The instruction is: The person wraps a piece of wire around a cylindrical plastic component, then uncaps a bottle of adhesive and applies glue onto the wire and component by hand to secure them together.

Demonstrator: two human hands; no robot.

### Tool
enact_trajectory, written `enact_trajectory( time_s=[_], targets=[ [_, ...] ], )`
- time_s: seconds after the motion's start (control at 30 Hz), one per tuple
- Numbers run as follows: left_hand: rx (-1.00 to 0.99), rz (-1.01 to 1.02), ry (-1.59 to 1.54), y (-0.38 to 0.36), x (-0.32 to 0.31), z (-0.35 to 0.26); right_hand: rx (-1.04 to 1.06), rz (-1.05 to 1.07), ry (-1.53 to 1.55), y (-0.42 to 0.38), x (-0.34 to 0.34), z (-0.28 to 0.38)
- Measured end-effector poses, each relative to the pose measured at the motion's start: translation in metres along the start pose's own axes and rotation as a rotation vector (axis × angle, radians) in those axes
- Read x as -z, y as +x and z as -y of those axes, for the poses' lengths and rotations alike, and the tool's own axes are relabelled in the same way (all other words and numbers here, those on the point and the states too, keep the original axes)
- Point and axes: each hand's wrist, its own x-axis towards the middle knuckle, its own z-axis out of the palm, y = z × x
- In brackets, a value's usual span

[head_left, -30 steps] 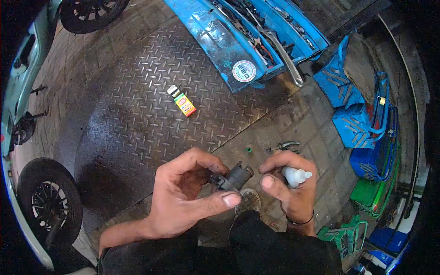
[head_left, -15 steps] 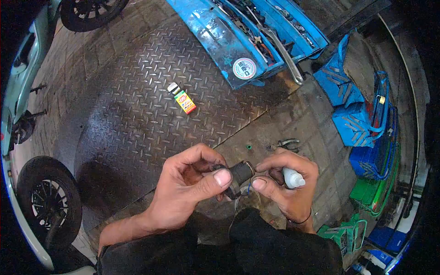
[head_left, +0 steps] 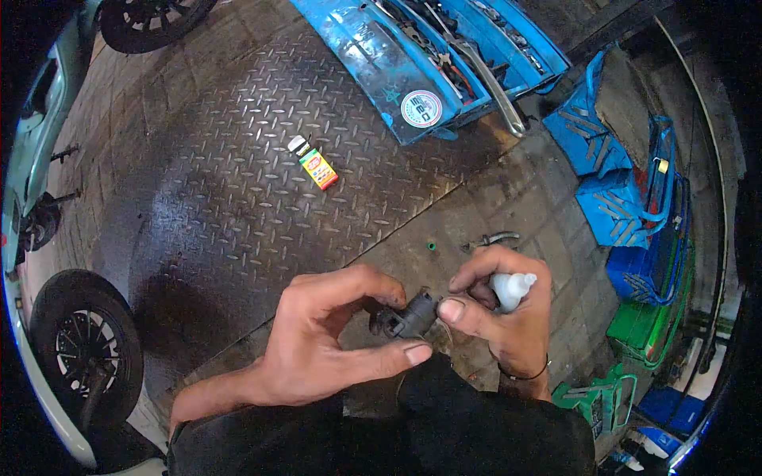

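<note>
A black cylindrical part (head_left: 414,316) with a notched end lies between my two hands, low over the floor. My left hand (head_left: 321,333) curls round its left side, thumb stretched along the bottom and index finger over the top. At the other end, the thumb and bent index finger of my right hand (head_left: 496,317) come right up to the part. A small white nozzle bottle (head_left: 512,290) is tucked in that same hand, its tip pointing right. Some of the fingers are hidden behind the part and the bottle.
A small yellow-red box (head_left: 318,169) lies on the chequered metal plate (head_left: 238,206). An open blue toolbox (head_left: 373,63) with tools stands beyond. Pliers (head_left: 494,240) and a green ring (head_left: 431,246) are on the floor. Blue and green toolboxes (head_left: 647,317) line the right; a wheel (head_left: 83,349) stands left.
My left thumb and index finger have spread apart, and the black part has turned, showing its notched end. The bottle has tilted further right in my right hand.
</note>
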Motion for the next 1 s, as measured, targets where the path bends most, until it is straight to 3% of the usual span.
enact_trajectory(
  time_s=[0.07,0.17,0.27,0.33,0.4,0.43,0.57,0.77,1.0],
  targets=[
    [-0.175,0.065,0.424,0.004,0.005,-0.004,-0.045,-0.017,-0.019,0.0,-0.003,0.003],
    [-0.223,0.133,0.601,0.009,0.004,-0.012,-0.125,-0.037,0.082,0.001,-0.007,0.002],
    [-0.203,0.153,0.578,0.01,-0.001,-0.008,-0.054,-0.103,-0.004,0.006,-0.006,-0.008],
    [-0.107,0.142,0.48,0.005,0.001,-0.002,-0.049,-0.206,0.104,0.009,-0.006,-0.011],
    [0.03,-0.014,0.024,0.002,-0.001,0.001,-0.036,-0.217,0.1,0.009,-0.001,-0.016],
    [0.115,0.027,-0.067,0.002,0.004,-0.003,-0.033,-0.207,0.15,0.009,0.003,-0.018],
    [0.134,0.013,-0.154,0.004,0.011,0.006,0.005,-0.189,0.287,0.007,0.013,-0.025],
    [0.218,0.02,-0.359,0.006,0.008,0.014,0.127,-0.207,0.225,0.009,0.007,-0.025],
    [0.307,0.064,-0.503,0.009,0.009,0.011,0.068,-0.244,0.142,0.004,0.008,-0.012]
  ],
)
